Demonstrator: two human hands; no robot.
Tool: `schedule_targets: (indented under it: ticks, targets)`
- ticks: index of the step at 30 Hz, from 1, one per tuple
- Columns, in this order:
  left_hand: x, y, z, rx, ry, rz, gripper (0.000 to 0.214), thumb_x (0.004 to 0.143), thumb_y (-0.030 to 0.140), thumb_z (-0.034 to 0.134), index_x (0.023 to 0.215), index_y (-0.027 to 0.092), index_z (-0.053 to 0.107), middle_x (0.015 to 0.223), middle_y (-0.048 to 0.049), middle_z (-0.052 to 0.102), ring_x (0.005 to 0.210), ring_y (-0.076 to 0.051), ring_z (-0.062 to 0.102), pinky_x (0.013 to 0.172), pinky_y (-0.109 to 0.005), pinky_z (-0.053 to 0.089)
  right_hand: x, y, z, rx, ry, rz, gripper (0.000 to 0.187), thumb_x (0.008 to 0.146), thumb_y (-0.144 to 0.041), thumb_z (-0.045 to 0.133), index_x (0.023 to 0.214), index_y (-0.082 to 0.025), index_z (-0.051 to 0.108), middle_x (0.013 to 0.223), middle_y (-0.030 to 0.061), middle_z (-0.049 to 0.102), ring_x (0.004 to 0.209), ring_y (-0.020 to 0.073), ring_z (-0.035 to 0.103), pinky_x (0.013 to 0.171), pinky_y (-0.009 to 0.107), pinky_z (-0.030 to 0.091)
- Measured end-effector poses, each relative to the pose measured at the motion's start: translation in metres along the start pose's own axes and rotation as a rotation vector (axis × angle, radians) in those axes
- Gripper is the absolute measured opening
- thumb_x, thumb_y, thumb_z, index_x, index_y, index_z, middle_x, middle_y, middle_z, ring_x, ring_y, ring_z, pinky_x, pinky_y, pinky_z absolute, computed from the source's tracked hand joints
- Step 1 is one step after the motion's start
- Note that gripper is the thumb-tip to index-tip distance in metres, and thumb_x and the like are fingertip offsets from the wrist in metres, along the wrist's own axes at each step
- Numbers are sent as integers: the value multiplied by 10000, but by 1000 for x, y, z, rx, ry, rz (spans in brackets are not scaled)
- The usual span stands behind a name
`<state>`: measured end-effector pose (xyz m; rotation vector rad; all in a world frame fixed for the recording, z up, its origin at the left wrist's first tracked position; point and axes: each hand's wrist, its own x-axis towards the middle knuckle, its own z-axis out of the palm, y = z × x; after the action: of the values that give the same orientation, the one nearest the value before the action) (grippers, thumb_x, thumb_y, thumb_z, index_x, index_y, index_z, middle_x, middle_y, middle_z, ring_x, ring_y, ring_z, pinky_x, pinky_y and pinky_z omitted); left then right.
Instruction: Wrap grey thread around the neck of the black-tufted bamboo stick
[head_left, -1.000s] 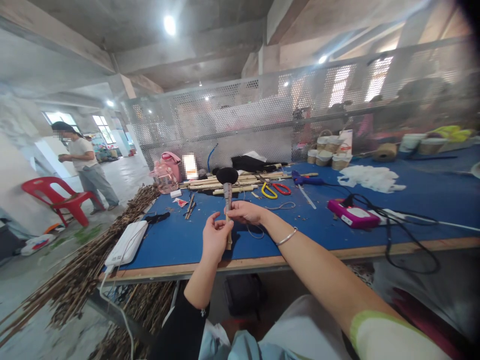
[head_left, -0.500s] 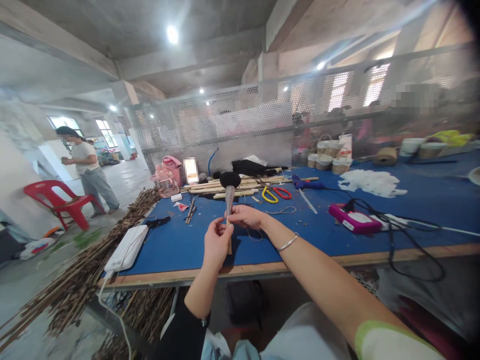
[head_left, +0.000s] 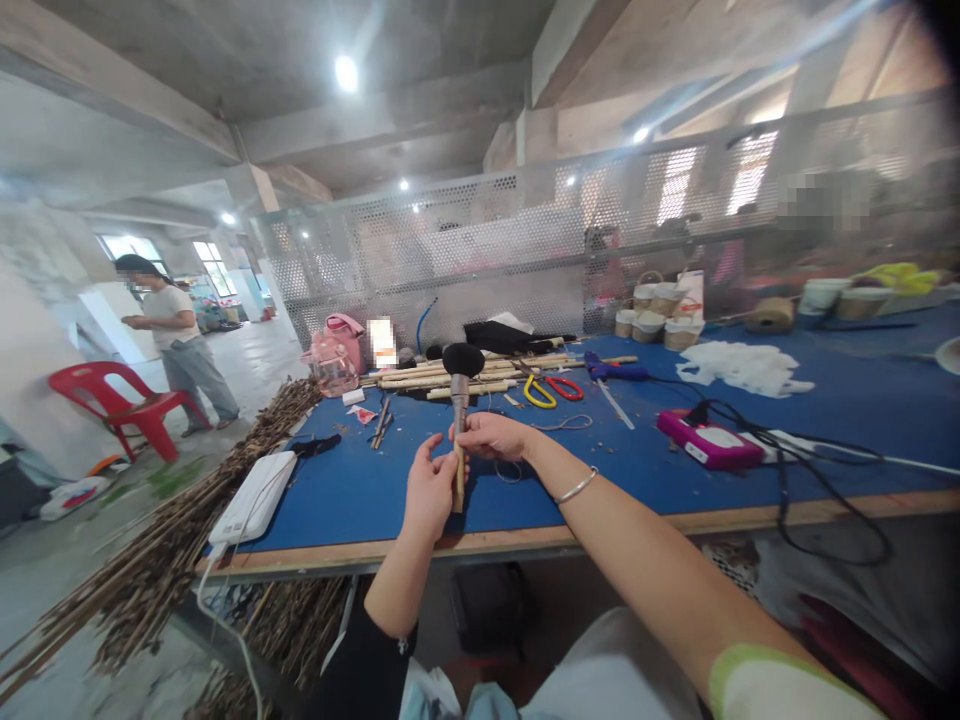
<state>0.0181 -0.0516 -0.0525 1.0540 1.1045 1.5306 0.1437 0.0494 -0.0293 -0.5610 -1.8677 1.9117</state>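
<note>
Both hands grip a stick with a rounded black head (head_left: pixel 463 360), held upright over the near edge of the blue table. Below the head, a grey wrapped section runs down to a bare pale wooden end. My left hand (head_left: pixel 433 485) is closed around that lower wooden part. Just above it, my right hand (head_left: pixel 491 438) pinches the stick near the bottom of the grey section; a silver bangle is on that wrist. A thin loop of cord (head_left: pixel 508 470) lies beside the right fingers. What the fingertips press on is partly hidden.
Beyond the hands lie pale sticks (head_left: pixel 405 377), scissors with yellow and red handles (head_left: pixel 540 391), and a blue glue gun (head_left: pixel 619 370). A white power bank (head_left: pixel 259 497) is left, a magenta box (head_left: pixel 709 440) with black cables right. A person (head_left: pixel 169 325) stands by a red chair (head_left: pixel 124 400).
The black-headed stick has turned slightly in my hands and its grey section looks different. Both hands stay in nearly the same place.
</note>
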Motion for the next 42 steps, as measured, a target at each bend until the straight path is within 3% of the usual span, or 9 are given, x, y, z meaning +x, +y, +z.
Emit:
schedule_targets:
  ticks: [3, 6, 9, 15, 22, 26, 30, 35, 42]
  targets:
    - [1, -2, 1, 85, 57, 75, 468, 687, 292, 666, 1081, 118, 484, 690, -2, 590, 592, -80, 543, 578, -193, 423, 2, 1, 0, -11, 19, -22, 334, 696, -373, 677, 862, -139, 506, 467, -100, 389, 339, 19, 224, 321, 167, 108]
    - [1, -2, 2, 70, 105, 80, 681, 616, 238, 726, 1202, 126, 398, 672, 29, 576, 575, -73, 534, 562, -182, 413, 1, 0, 1, -18, 18, -31, 327, 700, -366, 680, 860, -139, 507, 487, -92, 408, 349, 21, 234, 322, 168, 120]
    - [-1, 1, 1, 35, 89, 23, 803, 643, 279, 712, 1312, 136, 291, 681, 13, 611, 538, -78, 541, 520, -185, 407, 0, -2, 1, -23, 14, -31, 332, 698, -377, 683, 836, -149, 485, 469, -104, 369, 347, 20, 217, 324, 163, 117]
    - [-3, 3, 0, -36, 13, 1, 836, 708, 340, 664, 1368, 132, 194, 700, -33, 653, 566, -117, 584, 550, -234, 460, -2, -4, 2, -9, -12, -12, 360, 692, -398, 678, 868, -160, 472, 469, -100, 403, 336, 21, 200, 322, 162, 106]
    - [1, -2, 1, 84, 57, 73, 540, 678, 289, 684, 1134, 107, 458, 674, 3, 598, 584, -81, 543, 553, -188, 412, 0, -1, 0, -28, -3, -33, 320, 702, -375, 675, 824, -149, 486, 464, -99, 380, 343, 22, 226, 322, 166, 109]
    - [1, -2, 0, 75, 93, 71, 715, 609, 274, 738, 1215, 118, 394, 654, 29, 592, 569, -80, 539, 548, -187, 396, -1, -2, 0, -27, 2, -35, 344, 692, -381, 685, 843, -152, 479, 502, -93, 409, 350, 16, 224, 322, 164, 111]
    - [0, -1, -1, 41, 73, 26, 781, 645, 328, 712, 1295, 132, 328, 699, -11, 645, 590, -104, 574, 548, -200, 406, -1, -3, -1, -17, -4, -30, 376, 676, -402, 696, 846, -157, 467, 484, -105, 379, 348, 14, 209, 327, 160, 116]
    - [-1, 1, 1, 13, 21, 2, 722, 713, 365, 649, 1294, 121, 296, 714, -57, 667, 609, -136, 607, 585, -249, 461, -2, -2, -1, -20, -29, -13, 360, 692, -413, 678, 823, -156, 463, 437, -114, 345, 341, 20, 196, 331, 161, 107]
    - [0, -3, 1, 114, 71, 93, 555, 665, 329, 692, 1129, 129, 462, 700, -10, 612, 629, -107, 576, 613, -219, 438, 1, 1, -3, -55, -7, -23, 319, 709, -385, 668, 783, -155, 460, 454, -103, 366, 342, 22, 227, 324, 159, 126]
